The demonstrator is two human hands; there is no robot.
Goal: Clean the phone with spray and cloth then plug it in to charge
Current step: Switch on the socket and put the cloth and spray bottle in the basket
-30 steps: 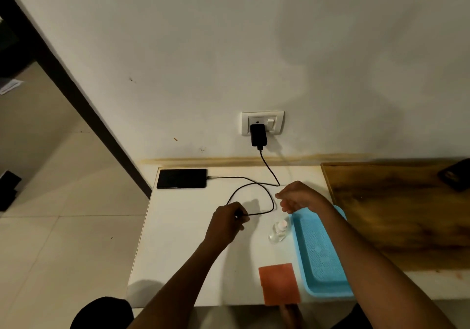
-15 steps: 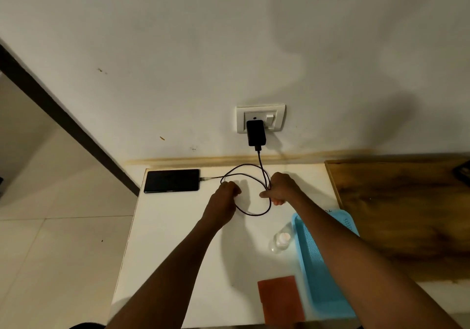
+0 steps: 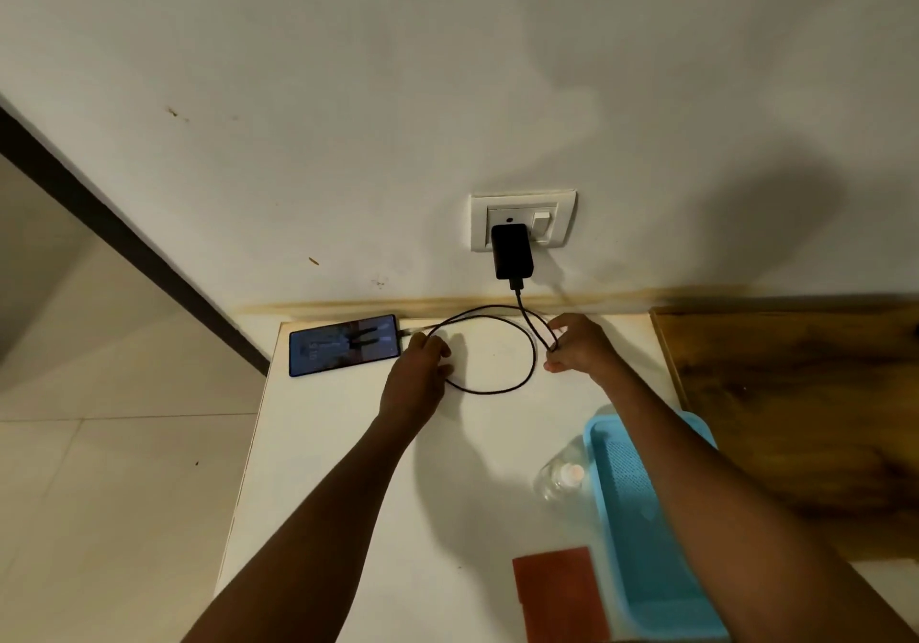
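Note:
The phone (image 3: 344,344) lies flat at the far left corner of the white table (image 3: 348,468), its screen lit, with the black charging cable (image 3: 497,390) plugged into its right end. The cable loops across the table and runs up to the black charger (image 3: 512,251) in the wall socket (image 3: 523,218). My left hand (image 3: 416,374) grips the cable just right of the phone. My right hand (image 3: 579,344) pinches the cable below the charger. A small clear spray bottle (image 3: 561,479) stands near the front, and an orange-red cloth (image 3: 559,592) lies at the front edge.
A light blue tray (image 3: 641,543) lies under my right forearm, right of the bottle. A dark wooden board (image 3: 795,418) covers the surface to the right. The table's left edge drops to a tiled floor (image 3: 99,468).
Both hands moved away from me toward the wall with the cable, my left hand closer to the phone. The phone's screen, dark before, is now lit.

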